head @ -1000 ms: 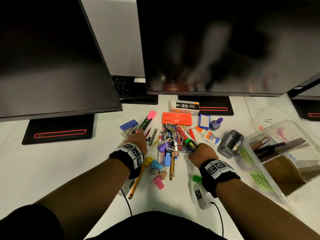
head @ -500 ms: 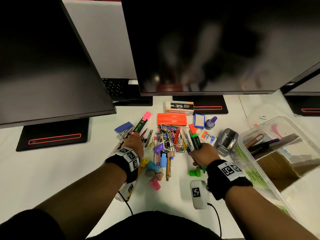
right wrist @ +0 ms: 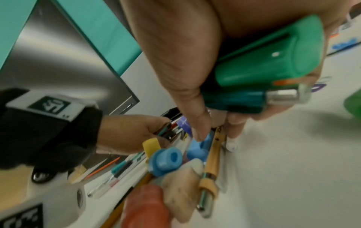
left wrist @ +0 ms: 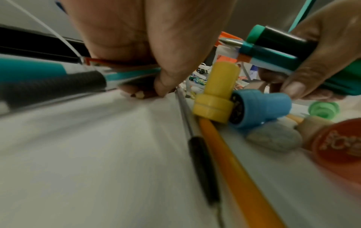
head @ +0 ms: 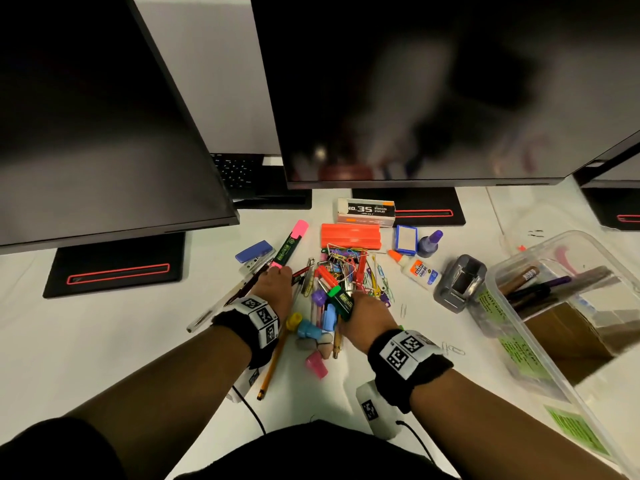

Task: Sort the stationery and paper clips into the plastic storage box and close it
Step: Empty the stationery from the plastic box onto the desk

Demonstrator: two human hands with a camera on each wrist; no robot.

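A heap of pens, markers and coloured paper clips [head: 349, 268] lies on the white desk. At its left edge my left hand [head: 275, 277] grips a bundle of pens [head: 221, 304] that sticks out to the lower left; the curled fingers [left wrist: 160, 86] show in the left wrist view. My right hand [head: 363, 306] holds a green highlighter [right wrist: 269, 58] with a teal pen against the palm. Its thumb and fingertip touch a wooden pen [right wrist: 213, 160] in the heap. The clear plastic storage box [head: 519, 344] stands open at the right with pens inside.
Yellow [left wrist: 216, 92] and blue [left wrist: 259, 108] stamp caps, erasers and a pencil [head: 273, 362] lie between my hands. A glue bottle [head: 417, 271], tape dispenser [head: 459, 282], orange case [head: 349, 235] and staple box [head: 365, 211] sit behind. Monitors overhang the desk's back.
My right hand, still holding the green highlighter, has moved left, back down onto the heap. My left hand has stayed at the heap's left edge with its pens.
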